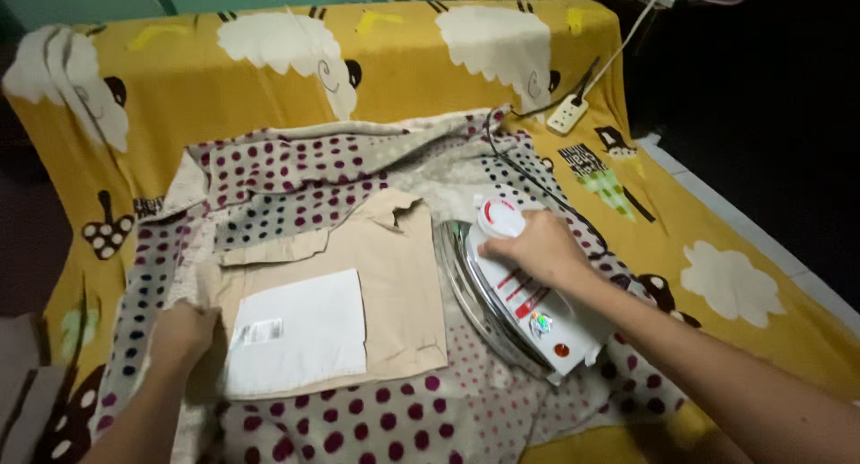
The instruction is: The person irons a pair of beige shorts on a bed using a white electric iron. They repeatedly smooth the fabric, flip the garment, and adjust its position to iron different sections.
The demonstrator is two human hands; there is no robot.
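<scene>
Small white label (266,330) on white pocket lining (300,330)

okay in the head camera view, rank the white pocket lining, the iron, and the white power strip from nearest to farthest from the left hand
From the left hand, which rests on the beige garment's left edge:
1. White pocket lining: just right of that hand, on the beige garment.
2. Iron: further right, under the right hand.
3. White power strip: far upper right, on the yellow sheep-print blanket.
</scene>
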